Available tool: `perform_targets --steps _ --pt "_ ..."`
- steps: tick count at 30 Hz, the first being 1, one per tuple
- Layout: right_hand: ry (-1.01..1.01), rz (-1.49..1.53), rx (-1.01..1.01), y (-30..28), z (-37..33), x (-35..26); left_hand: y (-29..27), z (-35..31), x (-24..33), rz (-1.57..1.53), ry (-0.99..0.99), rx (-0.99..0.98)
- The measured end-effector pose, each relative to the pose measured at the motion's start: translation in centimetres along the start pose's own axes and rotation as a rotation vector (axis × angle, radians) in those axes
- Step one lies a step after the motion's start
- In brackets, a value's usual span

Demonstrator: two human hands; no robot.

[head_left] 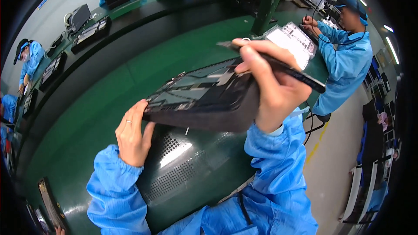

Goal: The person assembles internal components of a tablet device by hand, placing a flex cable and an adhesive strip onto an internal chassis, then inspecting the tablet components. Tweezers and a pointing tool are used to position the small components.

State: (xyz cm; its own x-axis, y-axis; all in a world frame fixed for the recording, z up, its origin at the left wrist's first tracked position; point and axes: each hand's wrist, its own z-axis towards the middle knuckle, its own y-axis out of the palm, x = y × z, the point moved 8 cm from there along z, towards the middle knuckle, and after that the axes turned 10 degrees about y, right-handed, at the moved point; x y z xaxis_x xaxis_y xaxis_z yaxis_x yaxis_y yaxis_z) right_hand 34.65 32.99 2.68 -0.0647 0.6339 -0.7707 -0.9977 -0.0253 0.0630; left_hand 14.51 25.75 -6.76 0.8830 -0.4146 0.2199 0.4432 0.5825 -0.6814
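A thick black foam tray [209,119] is tilted up off the bench in front of me. In it lies an opened flat electronic device [191,89], like a tablet, its inner parts showing. My left hand [134,135] grips the tray's left end, thumb below and fingers along the side. Closed around dark, fine-pointed tweezers [311,80] is my right hand [278,91], at the tray's right end. The tweezers' tip points left, above the device. Part of the right-hand fingers rests by the device's far edge; whether they also support the tray is hidden.
The green bench [96,117] has a perforated metal plate [174,165] below the tray. Clear plastic trays with white parts [291,41] lie beyond my right hand. A green post [270,4] rises behind. A co-worker [346,52] sits at right; others work along a dark conveyor [130,35].
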Motion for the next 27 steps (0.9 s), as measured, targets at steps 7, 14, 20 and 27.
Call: perform_targets --steps 7,14,20,27 --pt "0.2 0.394 0.021 -2.2 3.3 8.7 -2.5 3.3 4.1 0.329 0.157 -0.188" --pt "0.776 0.517 -0.221 1.3 0.7 20.2 -1.4 1.5 5.0 0.393 0.151 -0.279" --pt "0.457 0.129 -0.301 -0.5 -0.2 10.0 2.6 -4.1 6.6 0.45 0.23 -0.232" --pt "0.942 -0.025 -0.751 2.4 -14.1 10.6 3.8 -5.7 6.7 0.449 0.221 -0.177"
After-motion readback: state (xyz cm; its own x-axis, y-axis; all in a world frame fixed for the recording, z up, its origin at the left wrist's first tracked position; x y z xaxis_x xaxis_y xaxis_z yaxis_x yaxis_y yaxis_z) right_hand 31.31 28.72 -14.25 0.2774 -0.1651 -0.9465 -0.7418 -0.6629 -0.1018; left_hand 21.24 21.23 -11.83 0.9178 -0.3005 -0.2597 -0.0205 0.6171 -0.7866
